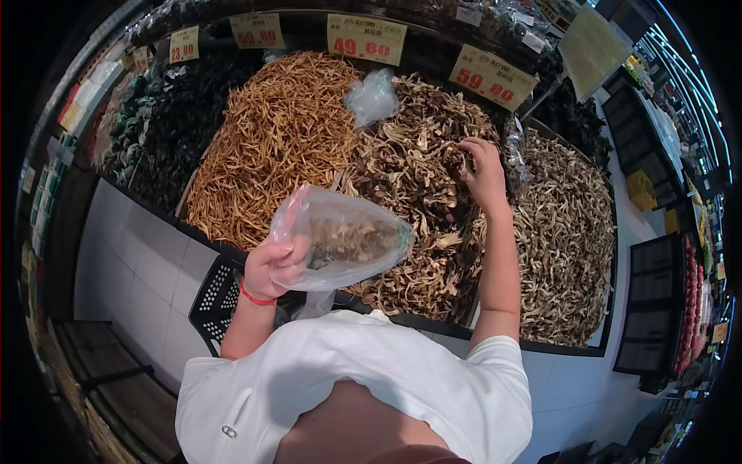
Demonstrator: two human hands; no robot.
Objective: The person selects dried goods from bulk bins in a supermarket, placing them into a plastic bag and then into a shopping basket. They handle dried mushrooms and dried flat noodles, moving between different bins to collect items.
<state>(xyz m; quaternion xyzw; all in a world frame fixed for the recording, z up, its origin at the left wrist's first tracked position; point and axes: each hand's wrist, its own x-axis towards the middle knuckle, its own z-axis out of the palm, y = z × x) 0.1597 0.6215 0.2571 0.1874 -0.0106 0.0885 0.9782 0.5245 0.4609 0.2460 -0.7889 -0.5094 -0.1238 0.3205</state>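
Note:
My left hand (272, 267) is closed on a clear plastic bag (325, 267), gripping it near its left end, with a red cord around the wrist. Brown pieces show through the film; whether they lie inside or behind it is hard to tell. Beneath and beyond the bag spreads a heap of dried mushrooms (417, 174), brown and curled. Over the right part of this heap, my right hand (485, 172) has its fingers curled around a dark brown piece of dried mushroom (456, 160), partly hidden by the fingers.
Left of the mushrooms lies a heap of orange-brown dried strips (270, 139), then dark dried goods (174, 116). Paler dried slices (560, 247) fill the right bin. A crumpled clear bag (372, 98) rests at the back. A black perforated basket (215, 298) stands below my left arm.

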